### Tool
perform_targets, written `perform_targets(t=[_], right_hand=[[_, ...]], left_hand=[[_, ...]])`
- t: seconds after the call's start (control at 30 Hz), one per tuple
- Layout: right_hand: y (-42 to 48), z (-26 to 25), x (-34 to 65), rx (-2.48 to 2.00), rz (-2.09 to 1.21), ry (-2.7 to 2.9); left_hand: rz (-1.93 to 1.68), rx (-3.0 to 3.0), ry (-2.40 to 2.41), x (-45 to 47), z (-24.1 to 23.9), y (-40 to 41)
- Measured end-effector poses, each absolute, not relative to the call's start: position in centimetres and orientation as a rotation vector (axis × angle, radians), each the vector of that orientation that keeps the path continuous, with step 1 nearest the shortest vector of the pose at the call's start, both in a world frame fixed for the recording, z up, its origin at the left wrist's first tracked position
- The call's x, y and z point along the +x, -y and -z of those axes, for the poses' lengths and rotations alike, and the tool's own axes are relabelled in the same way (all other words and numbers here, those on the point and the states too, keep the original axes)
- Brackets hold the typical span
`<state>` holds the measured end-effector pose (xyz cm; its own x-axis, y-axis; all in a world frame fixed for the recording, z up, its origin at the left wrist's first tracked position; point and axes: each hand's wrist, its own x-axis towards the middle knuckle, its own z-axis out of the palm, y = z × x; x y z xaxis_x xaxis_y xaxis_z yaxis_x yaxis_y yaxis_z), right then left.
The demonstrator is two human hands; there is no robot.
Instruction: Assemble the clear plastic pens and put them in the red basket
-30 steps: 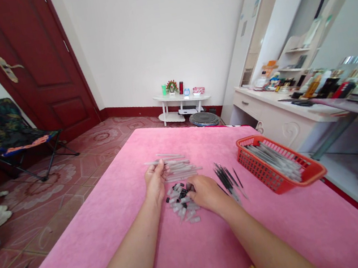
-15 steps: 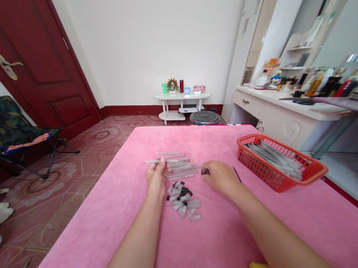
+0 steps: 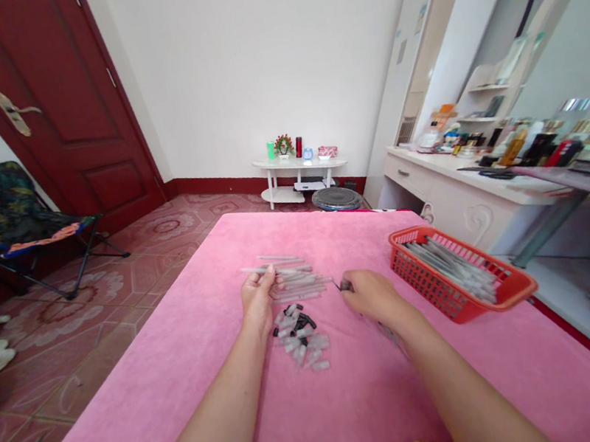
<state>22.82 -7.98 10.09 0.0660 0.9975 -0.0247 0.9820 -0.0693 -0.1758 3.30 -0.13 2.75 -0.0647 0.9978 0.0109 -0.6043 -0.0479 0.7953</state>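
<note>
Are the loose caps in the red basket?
No, the caps lie in a pile on the pink cloth, apart from the basket.

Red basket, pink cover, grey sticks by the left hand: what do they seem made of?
Red basket: probably moulded plastic, smooth; openwork wall and rim share one even colour.
Pink cover: likely plush fabric, matte, with soft, mottled shading.
Grey sticks: perhaps frosted plastic, judging by their pale, hazy look; too small to be sure.
</note>
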Motion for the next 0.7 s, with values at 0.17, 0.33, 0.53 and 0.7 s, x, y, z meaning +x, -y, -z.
perform_targets(t=[0.17,0.33,0.53,0.7], right_hand=[[8.1,-10.1,21.4,-1.869,-0.254,2.021],[8.3,-10.0,21.0,-1.832,-0.211,1.989],[8.2,-10.1,21.3,-1.79,-0.174,1.992],[8.2,-10.2,21.0,-1.695,-0.131,1.922]], left_hand=[[-1.464,0.812,-0.736,3.8,-3.0,0.6],[-1.434,0.855,-0.75,4.0,-3.3,1.0],[-1.385,0.938,-0.725,4.2,-3.4,1.3],[-1.196,0.959,-0.674,4.6,-4.0,2.1]])
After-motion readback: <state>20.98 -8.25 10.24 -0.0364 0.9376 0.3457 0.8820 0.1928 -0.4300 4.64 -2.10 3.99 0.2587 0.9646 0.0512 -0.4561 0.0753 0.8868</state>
